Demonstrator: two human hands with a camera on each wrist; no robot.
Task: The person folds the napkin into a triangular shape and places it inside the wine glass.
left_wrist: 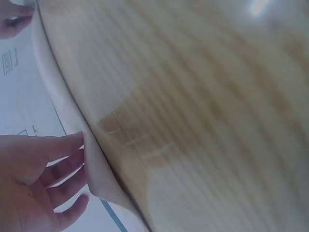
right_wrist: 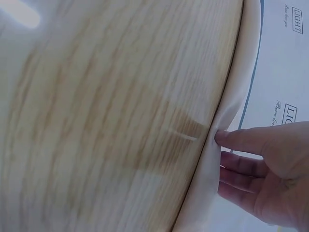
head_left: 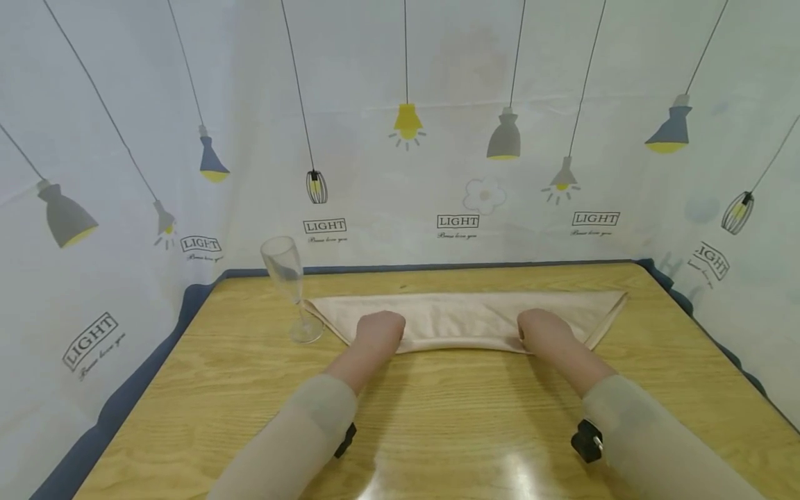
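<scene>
A cream satin cloth napkin (head_left: 459,319), folded into a long band with slanted ends, lies across the far half of the table. My left hand (head_left: 380,332) pinches its near folded edge left of centre; in the left wrist view the thumb and fingertips meet the cloth (left_wrist: 65,99). Farther right along the same edge, my right hand (head_left: 545,332) pinches the napkin too. The right wrist view shows that thumb (right_wrist: 241,139) on the near side of the fold, with the other fingers behind it.
A clear stemmed glass (head_left: 284,267) stands upright at the napkin's left end, its foot close to the cloth's corner. The wooden table (head_left: 437,417) is bordered at the back and sides by a white curtain (head_left: 375,62) printed with lamps.
</scene>
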